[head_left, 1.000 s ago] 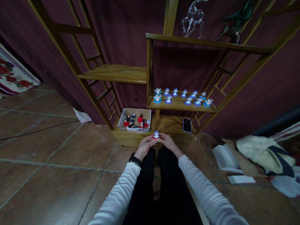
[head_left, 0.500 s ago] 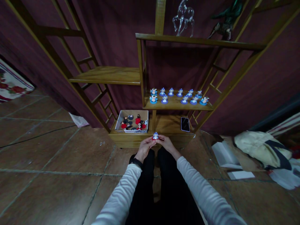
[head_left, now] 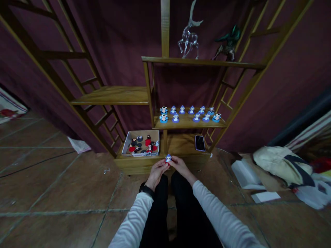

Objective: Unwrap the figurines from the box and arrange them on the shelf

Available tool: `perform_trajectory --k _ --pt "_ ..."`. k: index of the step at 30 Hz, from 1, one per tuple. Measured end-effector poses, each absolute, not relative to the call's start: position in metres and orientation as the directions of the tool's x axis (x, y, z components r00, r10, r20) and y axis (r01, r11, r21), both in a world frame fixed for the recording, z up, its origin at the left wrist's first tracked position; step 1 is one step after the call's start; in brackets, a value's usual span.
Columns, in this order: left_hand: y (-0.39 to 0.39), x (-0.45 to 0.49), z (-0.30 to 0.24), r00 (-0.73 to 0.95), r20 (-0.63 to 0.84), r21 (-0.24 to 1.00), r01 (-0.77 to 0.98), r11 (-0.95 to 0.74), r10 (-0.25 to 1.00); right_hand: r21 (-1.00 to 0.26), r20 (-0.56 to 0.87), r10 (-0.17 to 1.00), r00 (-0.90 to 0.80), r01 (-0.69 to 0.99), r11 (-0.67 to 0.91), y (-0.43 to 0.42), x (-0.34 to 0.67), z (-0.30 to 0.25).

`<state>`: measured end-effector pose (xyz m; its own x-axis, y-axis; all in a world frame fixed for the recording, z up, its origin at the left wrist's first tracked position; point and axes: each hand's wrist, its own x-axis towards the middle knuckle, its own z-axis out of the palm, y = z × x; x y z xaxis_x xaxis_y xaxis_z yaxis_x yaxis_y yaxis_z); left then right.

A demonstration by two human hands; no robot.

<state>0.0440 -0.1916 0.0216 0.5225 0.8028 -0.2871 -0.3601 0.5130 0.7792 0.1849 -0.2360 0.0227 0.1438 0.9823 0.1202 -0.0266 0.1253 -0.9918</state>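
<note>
Between my two hands is a small figurine with a purple top, a white body and a red base. My left hand pinches it from the left, and my right hand grips it from the right. It is upright, just in front of the cabinet's lower edge. Behind my left hand, a cardboard box holds several figurines on red and black bases. On the shelf above stand two rows of similar figurines, mostly purple and white, some on blue bases.
A phone lies on the lower shelf at right. A clear deer ornament and a dark green statue stand on the upper shelf. White boxes and a cream bag are on the floor at right.
The view has tilted upward and turned slightly right, so the shelves appear lower and more of the deer shows. Both hands keep holding the figurine in about the same place before the cabinet.
</note>
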Motion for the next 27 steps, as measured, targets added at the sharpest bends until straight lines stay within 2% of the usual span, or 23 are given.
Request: perform_trajectory --k 7,12,16,20,27 --pt "-0.19 0.044 0.022 0.523 -0.25 0.837 -0.306 0.454 0.815 -0.984 0.172 0.929 0.328 0.092 0.149 -0.233 0.18 0.022" --pt "-0.192 0.045 0.025 0.537 -0.236 0.87 -0.255 0.423 0.81 -0.943 0.231 0.936 0.265 0.297 0.148 -0.24 0.181 0.037" --pt "-0.194 0.044 0.03 0.548 -0.253 0.856 -0.257 0.448 0.797 -0.918 0.237 0.943 0.232 0.372 0.139 -0.238 0.19 0.054" --pt "-0.195 0.042 0.034 0.516 -0.273 0.838 -0.287 0.464 0.812 -0.899 0.263 0.933 0.246 0.414 0.144 -0.227 0.219 0.092" --pt "-0.195 0.042 0.033 0.492 -0.263 0.838 -0.309 0.449 0.83 -0.827 0.443 0.848 0.291 0.498 0.261 -0.187 0.3 0.193"
